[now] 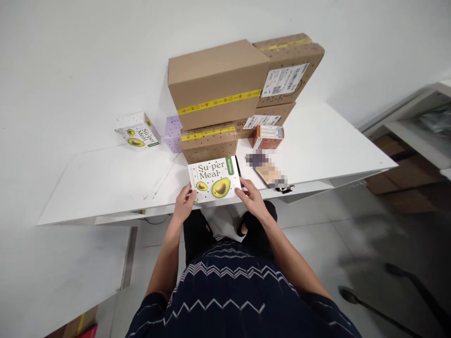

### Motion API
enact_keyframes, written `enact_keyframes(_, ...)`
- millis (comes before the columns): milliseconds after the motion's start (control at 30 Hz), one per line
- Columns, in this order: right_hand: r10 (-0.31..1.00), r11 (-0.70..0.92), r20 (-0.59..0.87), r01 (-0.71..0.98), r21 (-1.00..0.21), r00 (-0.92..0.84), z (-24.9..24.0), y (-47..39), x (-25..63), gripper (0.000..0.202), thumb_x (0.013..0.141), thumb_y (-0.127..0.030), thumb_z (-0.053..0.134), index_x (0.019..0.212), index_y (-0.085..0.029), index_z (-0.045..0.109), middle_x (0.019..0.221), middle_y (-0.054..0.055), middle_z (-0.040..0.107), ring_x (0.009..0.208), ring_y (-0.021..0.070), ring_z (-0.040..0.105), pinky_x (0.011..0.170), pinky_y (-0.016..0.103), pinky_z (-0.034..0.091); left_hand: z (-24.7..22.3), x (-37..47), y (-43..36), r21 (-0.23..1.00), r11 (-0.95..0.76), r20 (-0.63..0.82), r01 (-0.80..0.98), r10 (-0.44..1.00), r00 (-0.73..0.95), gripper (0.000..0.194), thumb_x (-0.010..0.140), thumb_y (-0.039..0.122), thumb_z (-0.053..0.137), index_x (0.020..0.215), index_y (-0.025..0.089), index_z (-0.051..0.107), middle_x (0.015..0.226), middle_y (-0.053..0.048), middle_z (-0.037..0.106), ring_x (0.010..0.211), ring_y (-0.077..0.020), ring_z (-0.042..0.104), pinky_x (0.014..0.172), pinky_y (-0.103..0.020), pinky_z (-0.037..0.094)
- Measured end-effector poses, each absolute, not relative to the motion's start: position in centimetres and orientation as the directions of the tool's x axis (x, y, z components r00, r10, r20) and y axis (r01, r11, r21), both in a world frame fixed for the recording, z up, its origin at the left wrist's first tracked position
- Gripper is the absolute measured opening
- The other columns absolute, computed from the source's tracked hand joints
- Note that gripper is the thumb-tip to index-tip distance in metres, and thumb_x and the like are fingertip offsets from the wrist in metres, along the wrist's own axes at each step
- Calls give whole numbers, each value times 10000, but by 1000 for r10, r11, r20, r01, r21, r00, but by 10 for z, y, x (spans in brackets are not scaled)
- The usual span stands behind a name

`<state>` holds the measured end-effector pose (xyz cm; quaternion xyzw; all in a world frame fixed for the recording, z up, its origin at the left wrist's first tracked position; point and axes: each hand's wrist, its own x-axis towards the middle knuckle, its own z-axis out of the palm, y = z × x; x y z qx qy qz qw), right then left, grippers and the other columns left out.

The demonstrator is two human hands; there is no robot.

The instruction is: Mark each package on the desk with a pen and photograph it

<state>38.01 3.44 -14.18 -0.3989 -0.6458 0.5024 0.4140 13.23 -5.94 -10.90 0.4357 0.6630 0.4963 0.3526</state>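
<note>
A white Su-per Meal box (214,180) with avocado pictures is held between my two hands at the front edge of the white table (310,141). My left hand (185,203) grips its left side, with the thumb on the front face. On the right side, my right hand (251,197) holds the box near its lower corner. A second Su-per Meal box (138,131) stands at the left rear of the table. Directly behind the held box is a small brown carton (210,145) with yellow tape.
Large brown cartons (218,82) are stacked at the back. A purple box (173,134) stands left of them, an orange and white box (268,137) at their right front. A partly pixelated item (268,170) lies near the front edge. Shelves (419,122) stand at the right.
</note>
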Motion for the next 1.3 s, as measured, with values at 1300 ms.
enact_keyframes(1300, 958, 286, 271, 303, -909, -91, -173, 52, 343, 419, 866, -367, 531, 1233, -178, 600, 1064, 120, 708, 848, 220, 656, 709, 355, 559, -171, 146, -36, 962, -62, 218, 265, 759, -614, 550, 849, 483, 645, 1302, 171, 633, 1235, -119, 697, 1095, -244, 680, 996, -399, 533)
